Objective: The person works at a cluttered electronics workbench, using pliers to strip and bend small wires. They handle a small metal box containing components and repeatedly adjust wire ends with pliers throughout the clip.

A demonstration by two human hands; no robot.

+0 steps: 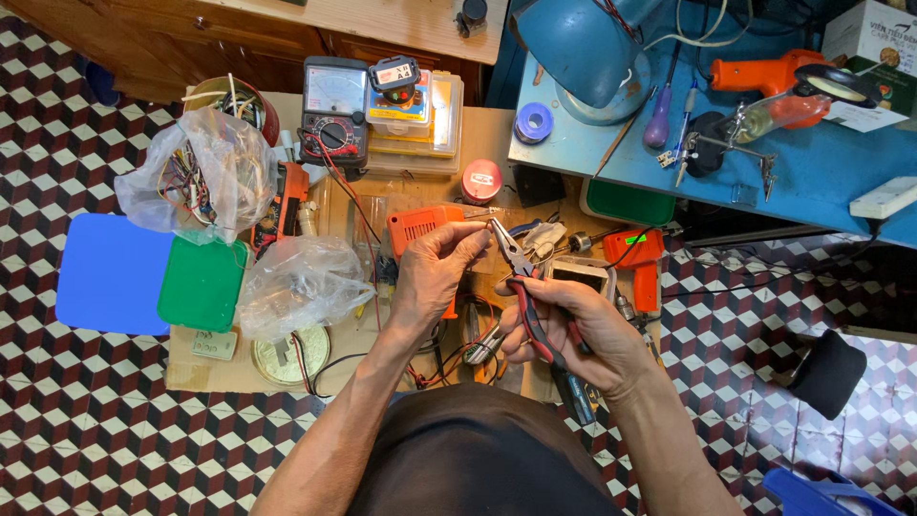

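Right hand (573,334) grips red pliers (523,277), jaws nipping small part pinched by left hand (435,272); next needs steady squeeze.

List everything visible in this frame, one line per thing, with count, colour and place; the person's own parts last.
Red-handled needle-nose pliers: one, red and black, in the right hand, tips up.
Analogue multimeter: one, dark grey, top centre of the bench.
Clear plastic bags: two, see-through, left of the bench.
Green plastic lid: one, green, left edge.
Orange power tool: one, orange, right of the hands.
Blue desk lamp: one, blue, top centre-right.
Orange soldering gun: one, orange, on the blue table.
Left hand: one, fingers pinched at the plier tips.
Right hand: one, gripping the plier handles.
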